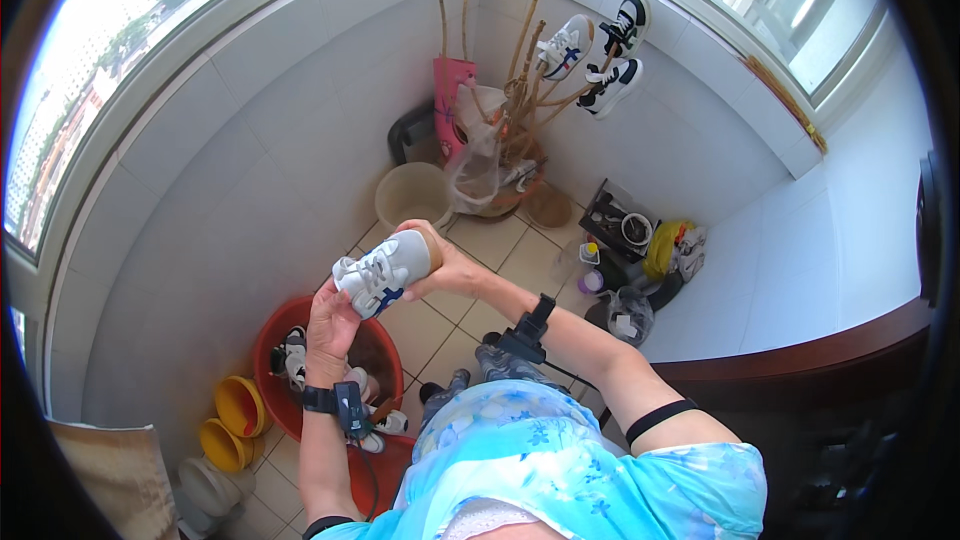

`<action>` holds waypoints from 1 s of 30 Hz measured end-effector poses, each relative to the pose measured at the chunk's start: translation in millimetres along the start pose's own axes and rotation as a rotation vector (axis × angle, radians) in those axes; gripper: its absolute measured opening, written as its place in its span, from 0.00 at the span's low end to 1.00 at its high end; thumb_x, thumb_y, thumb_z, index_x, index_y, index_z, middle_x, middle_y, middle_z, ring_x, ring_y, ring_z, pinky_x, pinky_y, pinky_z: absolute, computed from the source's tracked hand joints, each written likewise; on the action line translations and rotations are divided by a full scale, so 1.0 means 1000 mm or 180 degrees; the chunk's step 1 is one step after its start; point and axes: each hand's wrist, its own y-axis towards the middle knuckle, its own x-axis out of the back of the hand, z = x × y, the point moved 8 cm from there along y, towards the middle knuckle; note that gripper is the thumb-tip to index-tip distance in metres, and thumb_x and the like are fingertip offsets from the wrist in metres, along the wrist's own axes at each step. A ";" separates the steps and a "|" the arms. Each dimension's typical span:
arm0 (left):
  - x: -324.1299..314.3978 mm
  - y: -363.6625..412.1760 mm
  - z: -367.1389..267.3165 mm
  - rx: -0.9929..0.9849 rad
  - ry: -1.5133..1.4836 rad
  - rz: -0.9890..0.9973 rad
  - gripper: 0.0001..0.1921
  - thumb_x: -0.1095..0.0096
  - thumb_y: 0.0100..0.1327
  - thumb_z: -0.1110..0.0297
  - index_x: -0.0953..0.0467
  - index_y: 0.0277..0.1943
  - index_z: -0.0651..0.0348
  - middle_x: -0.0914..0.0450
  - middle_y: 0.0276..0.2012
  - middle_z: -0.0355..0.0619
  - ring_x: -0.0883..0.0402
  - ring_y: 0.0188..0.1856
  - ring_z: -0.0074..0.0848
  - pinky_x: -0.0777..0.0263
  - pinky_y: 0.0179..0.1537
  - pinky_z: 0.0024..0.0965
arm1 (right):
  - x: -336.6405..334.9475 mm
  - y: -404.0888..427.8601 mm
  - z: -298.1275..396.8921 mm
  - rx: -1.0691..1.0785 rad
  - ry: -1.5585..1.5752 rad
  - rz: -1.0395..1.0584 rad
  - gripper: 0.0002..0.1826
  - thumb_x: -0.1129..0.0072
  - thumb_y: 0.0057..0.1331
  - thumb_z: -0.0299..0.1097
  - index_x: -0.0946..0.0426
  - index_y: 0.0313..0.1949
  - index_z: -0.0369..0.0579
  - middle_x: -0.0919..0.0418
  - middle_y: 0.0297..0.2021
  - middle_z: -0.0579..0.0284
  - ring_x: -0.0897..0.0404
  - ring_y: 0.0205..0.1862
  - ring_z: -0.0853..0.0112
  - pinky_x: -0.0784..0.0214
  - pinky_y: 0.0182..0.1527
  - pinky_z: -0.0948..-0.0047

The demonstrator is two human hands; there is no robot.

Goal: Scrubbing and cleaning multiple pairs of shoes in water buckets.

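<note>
A white and grey sneaker (390, 270) with blue trim and pale laces is held up between both hands. My left hand (334, 322) grips its heel end, and my right hand (442, 266) is wrapped around the toe, where a tan sole edge shows. Below my left hand, a red plastic basin (270, 390) on the floor holds several shoes. At the upper right, a similar white sneaker (568, 46) and two black and white sneakers (630, 19) (611, 88) hang on branch ends of a bare plant.
Yellow buckets (225, 446) stand left of the basin. A cream bucket (412, 195), a pink bag (450, 109) and the potted bare branches (517, 90) are near the corner. A dark crate (600, 229), bottles and bags sit by the right wall. Windows run above the tiled walls.
</note>
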 end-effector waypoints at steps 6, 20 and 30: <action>0.004 0.004 0.009 0.0100 0.0916 -0.0459 0.19 0.32 0.55 0.77 0.26 0.50 0.65 0.20 0.45 0.45 0.20 0.47 0.28 0.27 0.52 0.34 | 0.009 -0.011 -0.020 0.0120 -0.0597 -0.0330 0.48 0.26 0.37 0.21 0.42 0.59 0.54 0.29 0.47 0.63 0.29 0.52 0.69 0.30 0.53 0.67; -0.022 0.032 0.025 -0.0244 0.1640 -0.0682 0.19 0.35 0.61 0.71 0.28 0.53 0.68 0.20 0.46 0.44 0.20 0.47 0.25 0.28 0.53 0.27 | 0.063 -0.005 0.002 0.0270 -0.0746 -0.0300 0.47 0.28 0.37 0.19 0.40 0.58 0.56 0.27 0.46 0.63 0.28 0.51 0.68 0.31 0.54 0.67; -0.016 0.100 0.101 0.0266 0.0630 -0.0855 0.18 0.39 0.64 0.71 0.28 0.56 0.67 0.21 0.51 0.47 0.22 0.52 0.29 0.30 0.57 0.34 | 0.142 -0.020 0.016 0.0494 -0.1378 -0.0392 0.48 0.29 0.35 0.19 0.42 0.59 0.53 0.28 0.47 0.57 0.27 0.51 0.62 0.32 0.53 0.65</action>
